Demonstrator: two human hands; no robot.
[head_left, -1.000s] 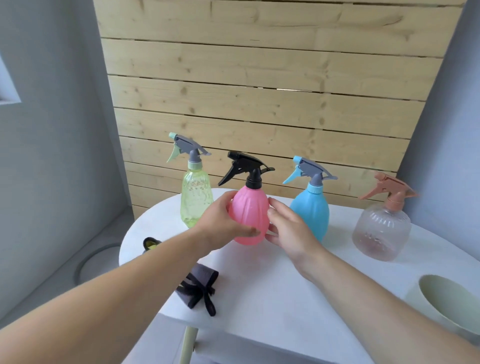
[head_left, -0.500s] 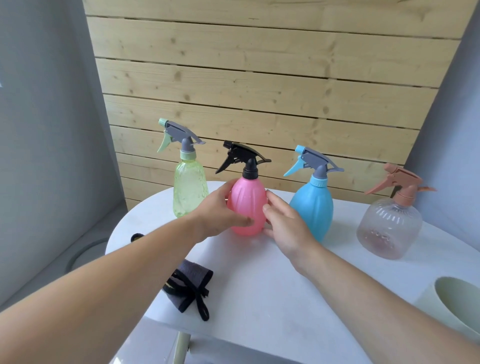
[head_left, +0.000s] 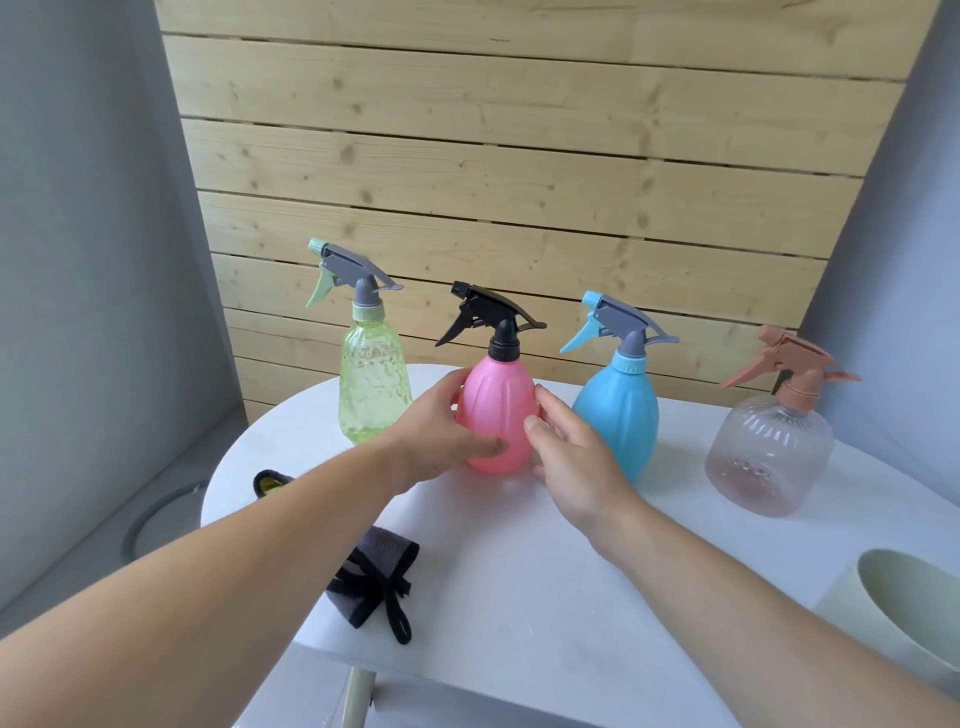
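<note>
A pink spray bottle (head_left: 498, 410) with a black trigger head stands upright on the white table (head_left: 519, 597). My left hand (head_left: 436, 441) grips its left side, thumb across the lower front and fingers curled behind. My right hand (head_left: 571, 457) rests against its right side, with the thumb and fingertips touching the body. A green bottle (head_left: 371, 389) stands to the left, a blue bottle (head_left: 618, 415) to the right and a clear bottle (head_left: 769, 457) with a salmon trigger farther right.
A dark folded cloth with straps (head_left: 374, 582) lies near the table's front left edge, partly under my left forearm. A pale green bowl (head_left: 909, 608) sits at the right edge. A wooden slat wall (head_left: 519, 182) stands behind the table.
The view has shifted, so the bottles sit a little differently in frame. Both hands stay on the pink bottle, which stands in the same spot on the table.
</note>
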